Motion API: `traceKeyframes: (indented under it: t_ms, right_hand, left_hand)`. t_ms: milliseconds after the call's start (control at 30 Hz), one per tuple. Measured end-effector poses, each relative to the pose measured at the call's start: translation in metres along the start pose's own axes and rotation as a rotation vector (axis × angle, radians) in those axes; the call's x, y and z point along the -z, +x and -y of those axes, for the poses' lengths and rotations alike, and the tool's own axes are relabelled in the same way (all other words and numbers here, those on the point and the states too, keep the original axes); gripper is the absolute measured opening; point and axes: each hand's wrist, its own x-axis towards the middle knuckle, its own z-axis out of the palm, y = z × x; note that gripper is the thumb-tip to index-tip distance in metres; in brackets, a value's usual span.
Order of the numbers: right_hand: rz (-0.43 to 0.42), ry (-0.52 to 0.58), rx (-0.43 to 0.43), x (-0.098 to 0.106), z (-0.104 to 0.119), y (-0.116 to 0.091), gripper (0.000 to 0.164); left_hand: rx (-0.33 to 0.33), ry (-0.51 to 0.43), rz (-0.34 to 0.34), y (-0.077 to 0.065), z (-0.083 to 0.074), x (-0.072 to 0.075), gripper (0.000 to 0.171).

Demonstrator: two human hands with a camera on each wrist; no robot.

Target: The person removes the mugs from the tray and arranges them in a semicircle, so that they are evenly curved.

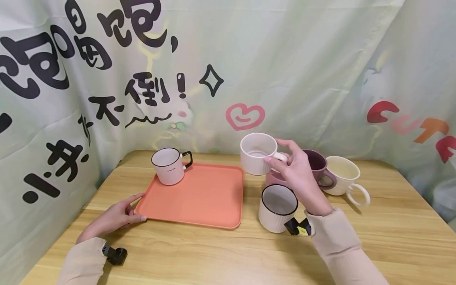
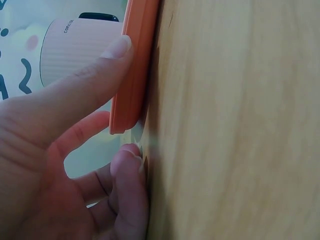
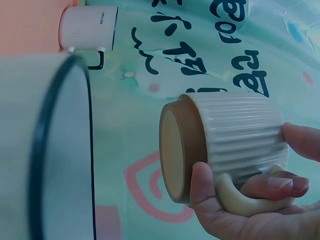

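Raised above the table, a white ribbed mug (image 1: 258, 160) is held by its handle in my right hand (image 1: 301, 178). The right wrist view shows its brown base band (image 3: 194, 145), with fingers around the handle and a fingertip against the wall. My left hand (image 1: 113, 218) holds the near left corner of an orange tray (image 1: 203, 198) between thumb and forefinger; the other fingers bend beside it. On the tray's far left part stands a pinkish-white mug (image 1: 170, 175) with a black rim, its black handle pointing right.
Below my right hand stands another black-rimmed white mug (image 1: 272, 217). Behind that wrist are a purple mug (image 1: 328, 179), a partly hidden pink item (image 1: 274, 180) and a cream mug (image 1: 340, 186) with a ring handle. A printed curtain (image 1: 292, 71) hangs behind the wooden table (image 1: 199, 253).
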Motion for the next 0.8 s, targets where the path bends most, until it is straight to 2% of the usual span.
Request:
traceKeyframes:
  t_ms: [200, 333, 467, 700, 800]
  right_hand:
    - [-0.035, 0.028, 0.057, 0.011, -0.002, -0.006, 0.059]
    - [-0.109, -0.085, 0.107, 0.020, -0.005, -0.010, 0.057]
    - [-0.148, -0.155, 0.112, 0.028, -0.007, -0.013, 0.057]
    - [-0.178, -0.070, 0.109, 0.037, -0.011, -0.017, 0.057]
    - [-0.172, 0.017, 0.125, 0.043, -0.014, -0.020, 0.054]
  left_hand:
    - [0.003, 0.001, -0.002, -0.002, 0.001, 0.000, 0.087]
    - [0.008, 0.013, -0.004, -0.001, 0.001, 0.001, 0.087]
    - [0.010, 0.017, -0.007, -0.001, 0.001, 0.002, 0.088]
    - [-0.004, 0.005, -0.005, 0.000, 0.002, 0.001, 0.088]
    - [-0.008, 0.006, -0.005, 0.000, 0.002, 0.000, 0.088]
